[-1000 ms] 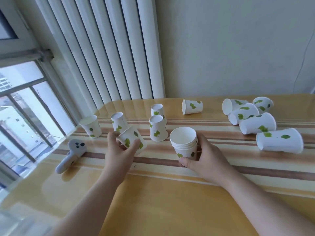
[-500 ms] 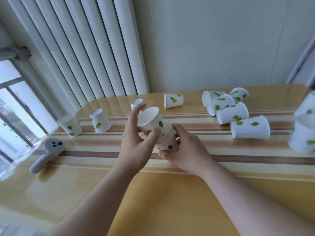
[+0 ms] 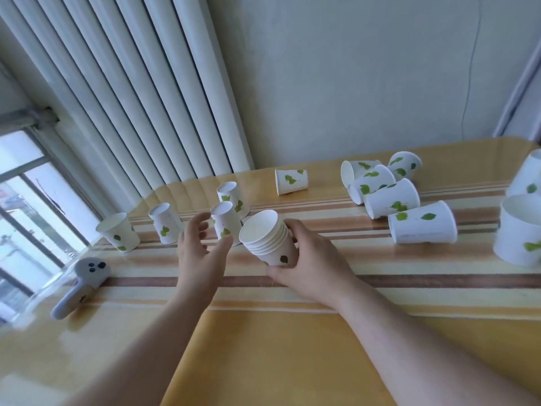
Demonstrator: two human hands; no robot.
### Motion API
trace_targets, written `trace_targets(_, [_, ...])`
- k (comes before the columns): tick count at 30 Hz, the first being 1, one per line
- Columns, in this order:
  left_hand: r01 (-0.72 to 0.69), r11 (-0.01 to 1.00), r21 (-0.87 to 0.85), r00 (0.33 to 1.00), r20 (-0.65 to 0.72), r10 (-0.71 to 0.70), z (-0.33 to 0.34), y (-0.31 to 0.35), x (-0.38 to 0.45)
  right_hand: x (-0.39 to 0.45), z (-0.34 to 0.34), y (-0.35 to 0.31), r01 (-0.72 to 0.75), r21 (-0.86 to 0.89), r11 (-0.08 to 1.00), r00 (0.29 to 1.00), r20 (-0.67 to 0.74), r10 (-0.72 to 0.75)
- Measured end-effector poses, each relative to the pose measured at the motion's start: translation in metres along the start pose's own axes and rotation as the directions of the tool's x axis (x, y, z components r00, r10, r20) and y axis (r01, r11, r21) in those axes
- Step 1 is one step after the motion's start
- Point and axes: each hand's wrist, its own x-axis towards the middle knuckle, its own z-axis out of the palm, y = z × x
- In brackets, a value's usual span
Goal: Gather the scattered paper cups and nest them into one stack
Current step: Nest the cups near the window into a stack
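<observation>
My right hand point(image 3: 310, 265) grips a nested stack of white leaf-printed paper cups point(image 3: 268, 238), tilted left with its mouth toward my left hand. My left hand point(image 3: 202, 253) is open and empty just left of the stack, fingers spread near an upside-down cup point(image 3: 224, 222). Behind that one stands another inverted cup point(image 3: 232, 197). Two more inverted cups point(image 3: 165, 219) point(image 3: 118, 231) sit farther left. One cup point(image 3: 291, 180) lies on its side at the back. Several cups point(image 3: 389, 197) lie tipped over at the right, the nearest cup point(image 3: 423, 227) among them.
A grey handheld controller point(image 3: 80, 284) lies at the table's left edge by the window. Two large cups point(image 3: 521, 232) stand at the far right edge of view. A white radiator point(image 3: 140, 92) and wall back the striped yellow table point(image 3: 263, 347).
My left hand carried a loose cup from the left, nested it into the stack in my right hand, then let go and drew back empty. The view has shifted right.
</observation>
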Motion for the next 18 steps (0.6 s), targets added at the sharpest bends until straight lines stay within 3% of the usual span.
trace_targets(3, [0.074,0.981,0.177,0.997,0.001,-0.075,0.004,-0.004,0.028,0.001,0.000,0.003,0.003,-0.001,1.000,1.000,-0.024,-0.003])
trace_targets(6, [0.117,0.955,0.274,0.985,0.091,-0.147,0.014,0.000,0.050,0.002,0.001,0.005,-0.009,0.021,1.000,1.000,-0.022,0.010])
trace_targets(10, [0.101,0.902,0.419,0.983,0.099,-0.155,0.021,0.004,0.065,0.004,0.001,0.009,-0.023,0.029,0.999,1.000,-0.018,0.024])
trace_targets(15, [0.142,0.981,0.133,0.987,0.058,-0.151,0.013,0.004,0.048,0.005,0.002,0.009,-0.026,0.030,0.999,0.999,-0.019,0.026])
trace_targets(18, [0.129,0.986,0.108,0.979,0.143,-0.144,0.007,-0.003,0.034,0.005,0.002,0.009,-0.026,0.027,0.999,0.999,-0.022,0.026])
